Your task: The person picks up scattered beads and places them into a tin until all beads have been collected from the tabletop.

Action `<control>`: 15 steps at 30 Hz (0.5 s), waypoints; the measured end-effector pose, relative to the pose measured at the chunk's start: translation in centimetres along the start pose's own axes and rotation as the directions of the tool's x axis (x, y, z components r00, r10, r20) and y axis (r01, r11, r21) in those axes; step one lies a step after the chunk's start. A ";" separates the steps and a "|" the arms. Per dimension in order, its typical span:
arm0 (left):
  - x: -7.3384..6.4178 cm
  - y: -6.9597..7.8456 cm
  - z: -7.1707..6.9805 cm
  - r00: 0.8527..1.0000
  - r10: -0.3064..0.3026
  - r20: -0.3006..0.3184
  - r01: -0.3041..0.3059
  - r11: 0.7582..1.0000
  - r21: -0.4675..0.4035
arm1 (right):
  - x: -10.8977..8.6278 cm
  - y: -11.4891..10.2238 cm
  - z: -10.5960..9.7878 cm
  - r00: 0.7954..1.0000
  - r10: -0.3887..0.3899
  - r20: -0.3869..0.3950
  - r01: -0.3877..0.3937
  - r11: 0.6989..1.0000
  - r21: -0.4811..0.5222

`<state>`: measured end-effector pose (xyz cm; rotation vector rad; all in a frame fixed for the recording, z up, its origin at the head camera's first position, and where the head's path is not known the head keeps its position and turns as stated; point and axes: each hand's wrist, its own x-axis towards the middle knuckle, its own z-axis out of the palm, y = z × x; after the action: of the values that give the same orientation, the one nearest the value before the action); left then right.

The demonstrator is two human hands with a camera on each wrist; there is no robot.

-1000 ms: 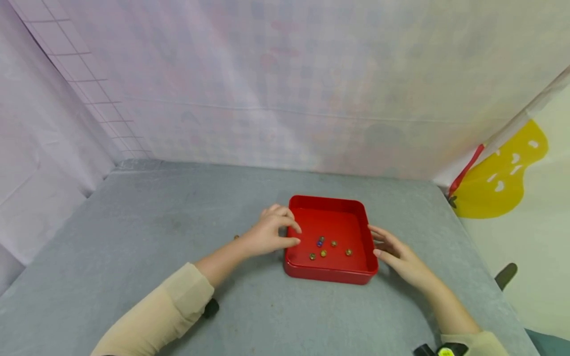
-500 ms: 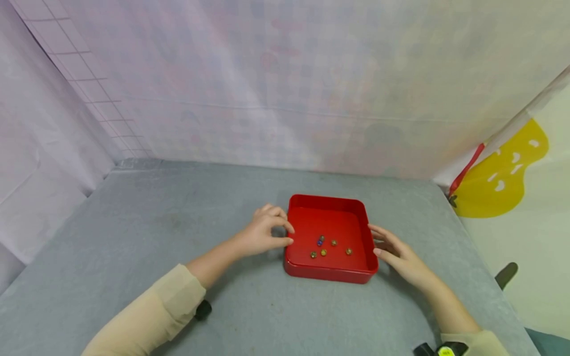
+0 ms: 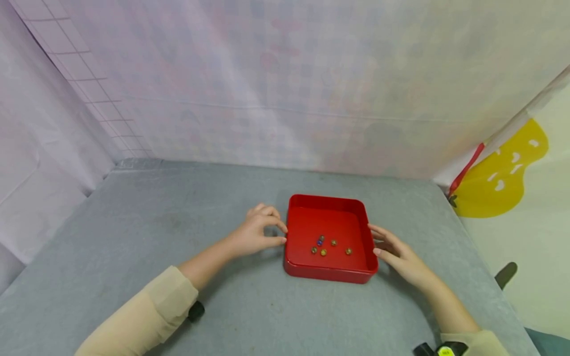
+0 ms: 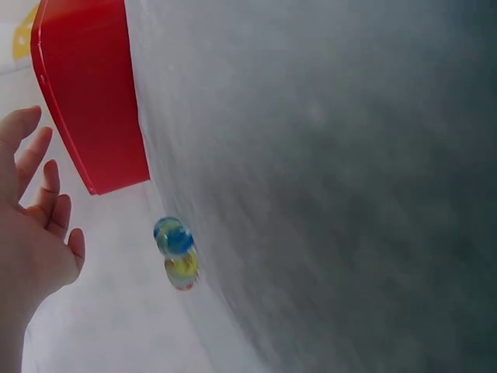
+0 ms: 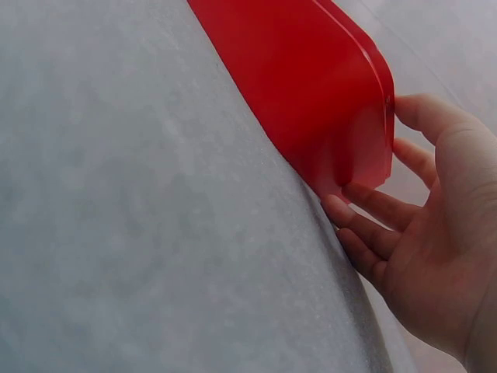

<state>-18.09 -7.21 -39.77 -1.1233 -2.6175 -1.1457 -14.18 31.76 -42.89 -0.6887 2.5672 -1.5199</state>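
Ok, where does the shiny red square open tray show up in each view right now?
Head: the shiny red square tray sits right of centre, in the lower half.
Left wrist: upper left, cut off by the top edge.
Right wrist: upper part, centre to right, also cut off at the top.
Shared landmark: the grey, cloth-like tabletop under the tray.

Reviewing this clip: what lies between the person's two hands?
In the head view, the red tray, with several small marbles inside, lies between the left hand and right hand.

Marbles [image 3: 334, 243] in the red tray [image 3: 329, 273], patterns too small for my eye, left sleeve [image 3: 138, 311] cropped at the head view's bottom
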 end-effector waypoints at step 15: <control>-1.7 -1.1 -1.2 0.999 0.009 -0.033 -0.008 0.999 0.045 | 0.0 -0.1 0.0 1.000 0.002 0.001 -0.002 1.000 0.000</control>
<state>-17.83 -9.52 -40.11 -1.0962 -2.5978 -1.0883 -14.14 31.70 -42.81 -0.6862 2.5669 -1.5186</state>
